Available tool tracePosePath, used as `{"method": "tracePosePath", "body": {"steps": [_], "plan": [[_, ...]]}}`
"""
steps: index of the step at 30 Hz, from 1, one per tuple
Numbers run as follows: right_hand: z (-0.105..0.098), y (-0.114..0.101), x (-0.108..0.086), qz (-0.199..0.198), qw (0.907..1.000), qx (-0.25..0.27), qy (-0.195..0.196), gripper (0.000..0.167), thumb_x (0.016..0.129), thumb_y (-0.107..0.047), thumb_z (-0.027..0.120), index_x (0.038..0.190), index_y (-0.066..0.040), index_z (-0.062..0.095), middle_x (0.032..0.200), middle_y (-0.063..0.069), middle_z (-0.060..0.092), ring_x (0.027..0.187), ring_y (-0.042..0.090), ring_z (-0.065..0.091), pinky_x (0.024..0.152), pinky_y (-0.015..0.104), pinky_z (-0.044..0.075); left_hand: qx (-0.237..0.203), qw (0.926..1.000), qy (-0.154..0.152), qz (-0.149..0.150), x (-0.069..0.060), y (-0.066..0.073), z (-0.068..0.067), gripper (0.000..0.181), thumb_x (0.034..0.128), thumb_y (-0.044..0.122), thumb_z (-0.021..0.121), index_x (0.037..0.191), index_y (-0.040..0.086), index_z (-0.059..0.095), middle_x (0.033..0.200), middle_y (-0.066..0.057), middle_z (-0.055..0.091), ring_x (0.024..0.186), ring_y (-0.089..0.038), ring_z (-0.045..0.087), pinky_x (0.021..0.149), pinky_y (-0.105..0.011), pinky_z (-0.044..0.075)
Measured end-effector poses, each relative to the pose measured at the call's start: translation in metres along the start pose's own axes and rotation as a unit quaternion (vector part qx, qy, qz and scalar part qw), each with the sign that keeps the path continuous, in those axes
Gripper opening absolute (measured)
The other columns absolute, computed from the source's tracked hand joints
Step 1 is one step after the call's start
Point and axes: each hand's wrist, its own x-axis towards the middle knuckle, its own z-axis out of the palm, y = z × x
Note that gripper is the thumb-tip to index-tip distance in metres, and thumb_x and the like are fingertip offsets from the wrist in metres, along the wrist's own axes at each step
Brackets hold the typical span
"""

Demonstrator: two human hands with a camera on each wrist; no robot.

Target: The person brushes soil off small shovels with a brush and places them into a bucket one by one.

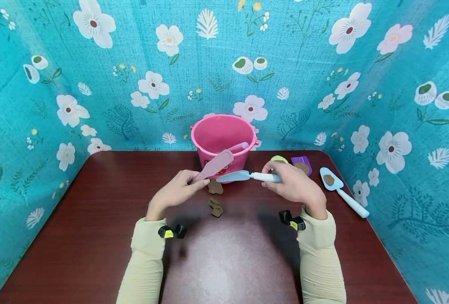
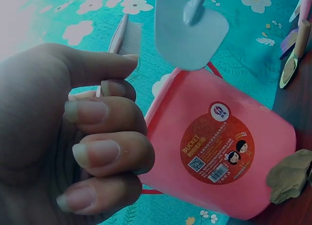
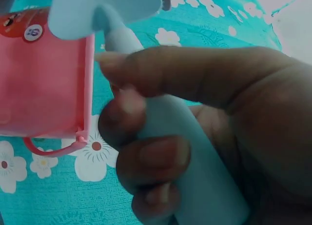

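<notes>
My left hand (image 1: 176,187) holds a pink brush (image 1: 214,164) in front of the bucket; pale bristles show in the left wrist view. My right hand (image 1: 294,182) grips the pale handle of a light blue toy shovel (image 1: 233,176), fingers curled round it. The shovel's blade points left, close to the brush; whether they touch I cannot tell. Behind both stands a pink bucket (image 1: 224,126) with a round red label (image 2: 217,144). A lavender handle (image 1: 239,147) pokes above its rim. Brown clay-like lumps (image 1: 216,207) lie on the table near the bucket's foot.
On the right of the dark red table (image 1: 95,236) lie another light blue shovel (image 1: 353,203) with a brown lump on its blade, a purple scoop (image 1: 307,162) and a green tool (image 1: 279,159), partly hidden. Blue flowered cloth (image 1: 133,63) encloses the back and sides.
</notes>
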Motion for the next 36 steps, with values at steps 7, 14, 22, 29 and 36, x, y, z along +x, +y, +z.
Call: {"method": "tracePosePath", "body": {"steps": [7,14,22,29,36], "plan": [[0.001,-0.005,0.003,0.009,0.9999,-0.001,-0.005,0.031,0.089,-0.027,0.079,0.113,-0.009,0.070,0.091,0.002,0.063,0.083,0.020,0.056,0.072,0.036,0.051,-0.006,0.9999,0.009,0.002,0.000,0.002,0.001,0.027,0.1009,0.028,0.064,0.081,0.009,0.061,0.058,-0.002,0.042,0.050,-0.012,0.033,0.048,-0.026,0.029],[0.002,-0.007,0.004,-0.016,0.9998,0.014,-0.004,0.032,0.088,-0.021,0.080,0.110,-0.009,0.062,0.089,0.001,0.063,0.082,0.018,0.057,0.074,0.036,0.051,-0.004,0.9999,0.007,0.009,0.001,0.002,0.005,0.029,0.1003,0.031,0.064,0.081,0.011,0.059,0.059,-0.004,0.043,0.051,-0.014,0.035,0.051,-0.027,0.033],[0.005,-0.008,0.004,-0.029,0.9995,0.007,0.003,0.034,0.086,-0.020,0.082,0.110,-0.010,0.061,0.093,0.002,0.065,0.083,0.019,0.057,0.074,0.036,0.051,-0.003,0.9998,-0.001,0.020,0.004,0.005,0.010,0.025,0.1002,0.031,0.064,0.085,0.011,0.064,0.060,-0.006,0.046,0.053,-0.015,0.037,0.052,-0.027,0.034],[0.008,-0.009,0.005,-0.046,0.9989,0.009,0.009,0.034,0.084,-0.020,0.084,0.108,-0.010,0.062,0.089,0.000,0.065,0.080,0.017,0.058,0.074,0.035,0.052,-0.023,0.9979,-0.041,0.045,0.012,0.012,0.030,0.024,0.1012,0.029,0.063,0.085,0.011,0.065,0.065,0.001,0.054,0.059,-0.013,0.046,0.058,-0.026,0.041],[0.005,-0.009,0.003,-0.042,0.9991,-0.001,0.006,0.039,0.082,-0.020,0.086,0.111,-0.009,0.063,0.096,0.002,0.068,0.087,0.019,0.061,0.077,0.039,0.057,-0.024,0.9962,-0.068,0.048,0.020,0.007,0.042,0.031,0.1005,0.033,0.064,0.078,0.013,0.057,0.060,0.000,0.044,0.053,-0.012,0.039,0.054,-0.026,0.038]]}}
